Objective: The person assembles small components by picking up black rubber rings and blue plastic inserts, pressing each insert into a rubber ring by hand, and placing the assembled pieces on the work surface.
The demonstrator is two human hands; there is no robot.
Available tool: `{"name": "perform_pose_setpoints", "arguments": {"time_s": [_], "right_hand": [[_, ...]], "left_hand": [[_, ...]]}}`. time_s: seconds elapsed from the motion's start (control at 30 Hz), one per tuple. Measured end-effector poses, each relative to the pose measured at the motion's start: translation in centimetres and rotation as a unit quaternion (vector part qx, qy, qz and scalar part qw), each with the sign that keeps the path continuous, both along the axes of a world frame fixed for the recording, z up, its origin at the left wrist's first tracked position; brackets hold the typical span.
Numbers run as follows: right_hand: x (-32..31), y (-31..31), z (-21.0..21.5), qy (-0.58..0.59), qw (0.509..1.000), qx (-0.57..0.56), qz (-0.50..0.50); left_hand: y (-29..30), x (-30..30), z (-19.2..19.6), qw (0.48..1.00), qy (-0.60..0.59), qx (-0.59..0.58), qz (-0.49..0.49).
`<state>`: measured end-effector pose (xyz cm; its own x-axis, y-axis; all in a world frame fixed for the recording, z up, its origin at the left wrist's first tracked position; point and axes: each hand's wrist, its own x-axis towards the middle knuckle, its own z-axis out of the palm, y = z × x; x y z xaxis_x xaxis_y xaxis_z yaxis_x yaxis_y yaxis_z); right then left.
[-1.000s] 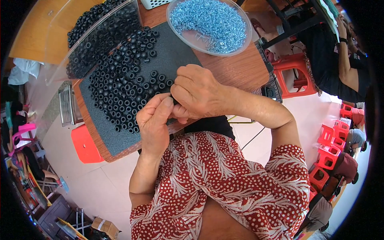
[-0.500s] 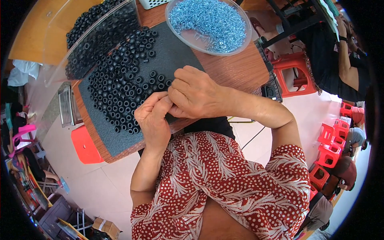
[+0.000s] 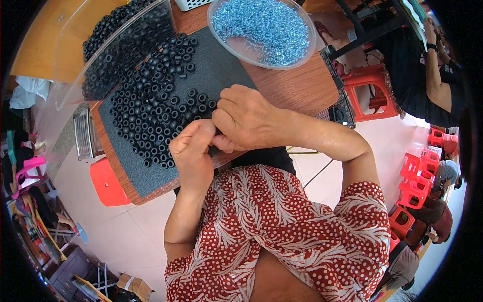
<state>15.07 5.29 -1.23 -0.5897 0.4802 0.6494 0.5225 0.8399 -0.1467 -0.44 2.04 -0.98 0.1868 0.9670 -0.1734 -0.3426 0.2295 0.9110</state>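
My left hand (image 3: 192, 153) and my right hand (image 3: 245, 118) meet at the near edge of a dark foam mat (image 3: 221, 75) on a wooden table (image 3: 297, 90). Both hands are curled, fingertips pressed together around something small that the fingers hide. Several black rubber rings (image 3: 151, 118) lie spread over the mat just left of my hands. A clear round bowl of small blue metal pieces (image 3: 261, 25) stands beyond my right hand.
A clear bin of more black rings (image 3: 121, 45) sits at the table's far left. A red stool (image 3: 106, 181) stands under the table's left side, another red stool (image 3: 370, 93) to the right. A person in dark clothes (image 3: 427, 75) sits at the far right, near stacked red stools (image 3: 415, 176).
My two hands have stayed together at the mat's edge, shifting slightly; the fingers have worked against each other. Nothing else has moved.
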Motion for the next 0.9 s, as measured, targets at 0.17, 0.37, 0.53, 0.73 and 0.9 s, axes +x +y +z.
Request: {"name": "perform_pose_setpoints", "arguments": {"time_s": [0.17,0.37,0.53,0.73,0.9], "right_hand": [[0.3,-0.2,0.1,-0.017,0.999,-0.025,0.012],[0.2,-0.6,0.0,-0.028,0.998,-0.011,0.047],[-0.1,-0.5,-0.8,-0.017,0.999,-0.004,0.050],[0.1,0.1,-0.2,-0.031,0.998,0.018,0.043],[0.3,0.2,-0.2,-0.012,0.999,0.035,0.025]], "left_hand": [[-0.7,-0.5,0.4,0.998,-0.029,-0.045,-0.045],[-1.2,-0.8,-0.1,0.997,0.031,-0.021,-0.072],[-1.1,-0.4,-0.1,0.996,0.053,-0.011,-0.066],[-0.4,-0.4,0.2,0.997,0.059,0.007,-0.057],[-1.1,-0.9,0.5,0.987,0.142,0.062,-0.044]]}}
